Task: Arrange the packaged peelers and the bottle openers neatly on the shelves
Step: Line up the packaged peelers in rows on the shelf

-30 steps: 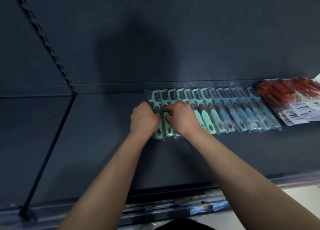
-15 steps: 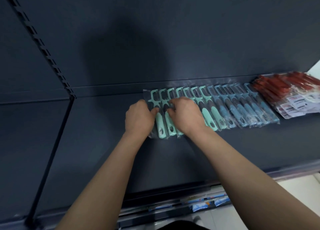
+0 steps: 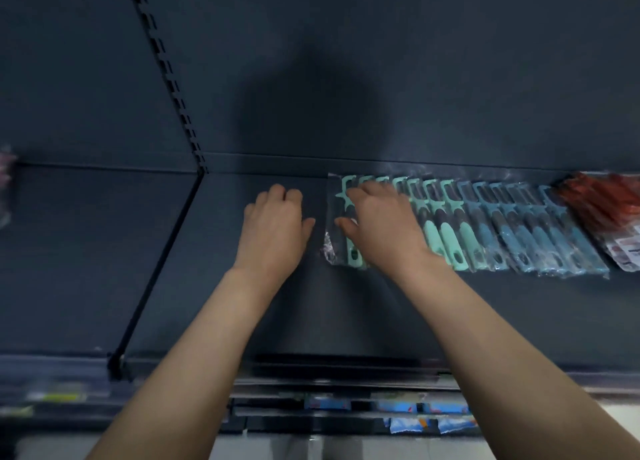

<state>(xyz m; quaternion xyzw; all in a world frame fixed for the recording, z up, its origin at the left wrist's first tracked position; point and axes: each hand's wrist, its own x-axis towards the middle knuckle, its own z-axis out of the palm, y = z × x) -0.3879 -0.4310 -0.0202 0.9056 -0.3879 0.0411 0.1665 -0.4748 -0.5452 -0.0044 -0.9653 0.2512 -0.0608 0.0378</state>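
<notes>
Touching mint peelers (image 3: pixel 448 238), right grip (image 3: pixel 381 231) spread

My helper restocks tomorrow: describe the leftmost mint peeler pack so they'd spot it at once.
On the dark shelf, a row of packaged peelers lies along the back wall, mint ones left, blue ones right. The leftmost mint pack ends that row under the right hand's thumb. Unlike its neighbours, it has bare shelf on its left.

The left hand (image 3: pixel 273 224) and the right hand (image 3: pixel 381 227) are being shown bare, as are both wrists. The left forearm (image 3: pixel 194 355) and the right forearm (image 3: pixel 502 338) are being seen uncovered, slender, widening toward the lower edge of the view.
</notes>
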